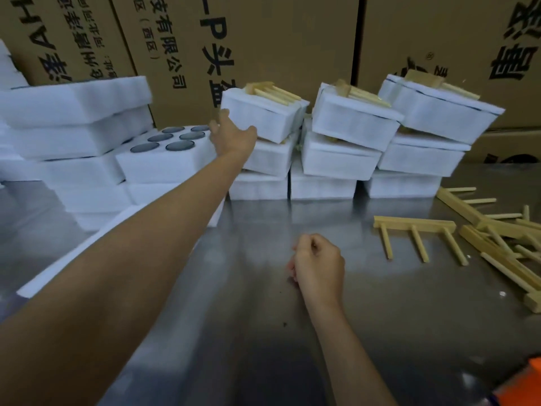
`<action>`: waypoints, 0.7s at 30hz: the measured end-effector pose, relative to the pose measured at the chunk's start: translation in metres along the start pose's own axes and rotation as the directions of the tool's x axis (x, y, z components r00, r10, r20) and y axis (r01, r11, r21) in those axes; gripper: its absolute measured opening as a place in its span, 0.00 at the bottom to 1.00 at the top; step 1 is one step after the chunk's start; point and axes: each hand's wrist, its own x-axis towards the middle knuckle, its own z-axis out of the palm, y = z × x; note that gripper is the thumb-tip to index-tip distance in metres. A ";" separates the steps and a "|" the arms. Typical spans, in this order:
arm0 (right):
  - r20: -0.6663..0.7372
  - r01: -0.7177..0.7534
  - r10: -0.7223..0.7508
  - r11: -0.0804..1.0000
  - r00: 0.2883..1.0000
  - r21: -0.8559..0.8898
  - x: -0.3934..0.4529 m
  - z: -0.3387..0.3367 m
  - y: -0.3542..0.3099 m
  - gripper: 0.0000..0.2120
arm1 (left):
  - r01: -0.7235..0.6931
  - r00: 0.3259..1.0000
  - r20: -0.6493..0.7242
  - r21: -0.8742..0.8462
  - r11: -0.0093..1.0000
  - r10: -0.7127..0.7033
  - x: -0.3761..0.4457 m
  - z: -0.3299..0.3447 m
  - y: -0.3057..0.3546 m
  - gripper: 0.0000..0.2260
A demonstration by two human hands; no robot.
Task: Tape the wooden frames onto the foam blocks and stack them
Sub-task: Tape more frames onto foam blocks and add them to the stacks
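Steel table point(263, 332) bearing three stacks of white foam blocks point(345, 159) along its far edge, against cardboard cartons point(278, 39). The blocks look light, soft and easily dented; best held by opposite side walls rather than the corners. The top block of the left stack point(263, 118) sits skewed, its taped wooden frame point(272, 90) lying with pegs pointing right and toward the viewer. The left hand point(231, 136) grasps this block's near-left corner. Loose wooden frames point(418, 232), right of the stacks, lie flat: stiff, thin-pegged, probably breakable; hold by the bar. The nearest one's bar runs left-right, pegs toward the viewer. The right hand point(319, 262) is clenched, holding nothing visible.
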 end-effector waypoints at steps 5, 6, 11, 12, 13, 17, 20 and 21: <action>0.012 0.031 -0.031 0.999 0.999 -0.026 -0.002 -0.001 0.000 0.14 | -0.144 0.990 0.062 0.491 0.859 0.130 0.005 -0.047 -0.007 0.20; 0.013 0.035 -0.034 0.999 0.999 -0.028 -0.003 -0.001 0.000 0.14 | -0.142 0.990 0.094 0.609 0.781 0.106 0.006 -0.054 -0.005 0.21; 0.013 0.035 -0.034 0.999 0.999 -0.029 -0.001 0.000 0.002 0.14 | -0.117 0.978 0.195 0.818 0.564 -0.079 0.008 -0.075 -0.011 0.31; 0.014 0.034 -0.034 0.999 0.999 -0.029 -0.001 -0.001 0.002 0.14 | -0.113 0.981 0.182 0.819 0.562 -0.069 0.006 -0.074 -0.016 0.31; 0.016 0.036 -0.036 0.999 0.999 -0.030 -0.001 -0.001 0.002 0.14 | -0.099 0.986 0.156 0.824 0.558 -0.055 0.005 -0.072 -0.020 0.30; 0.021 0.045 -0.044 0.998 0.999 -0.042 -0.001 0.000 0.002 0.14 | -0.127 0.989 0.146 0.879 0.459 -0.006 0.003 -0.068 -0.025 0.19; 0.018 0.039 -0.038 0.999 0.999 -0.037 0.000 -0.001 0.003 0.14 | -0.153 0.988 0.124 0.895 0.418 0.095 0.001 -0.075 -0.018 0.08; 0.015 0.038 -0.037 0.999 0.999 -0.036 0.000 0.000 0.003 0.14 | -0.172 0.982 0.121 0.889 0.425 0.146 -0.001 -0.080 -0.014 0.09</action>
